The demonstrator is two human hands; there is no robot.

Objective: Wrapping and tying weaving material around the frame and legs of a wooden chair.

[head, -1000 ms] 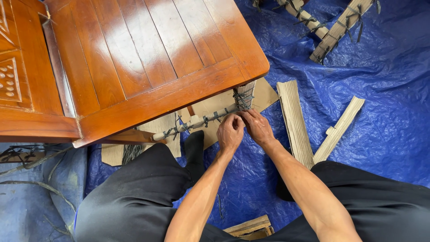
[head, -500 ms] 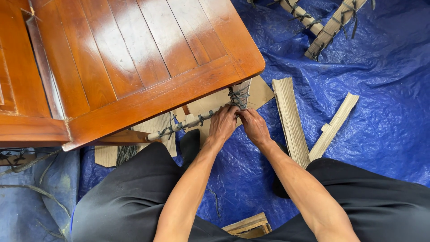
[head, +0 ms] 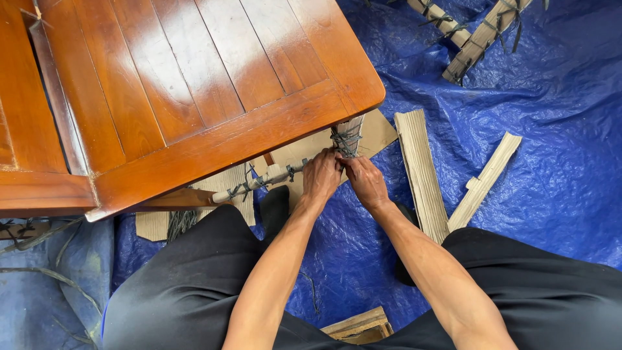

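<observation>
Hands on wrapped table leg

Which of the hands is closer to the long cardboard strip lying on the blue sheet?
Right. The right hand is just left of the cardboard strip; the left hand is farther left, beyond it.

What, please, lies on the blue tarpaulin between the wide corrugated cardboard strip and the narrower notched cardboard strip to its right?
Only bare blue tarpaulin shows between the wide strip and narrower strip, in the head view.
</observation>
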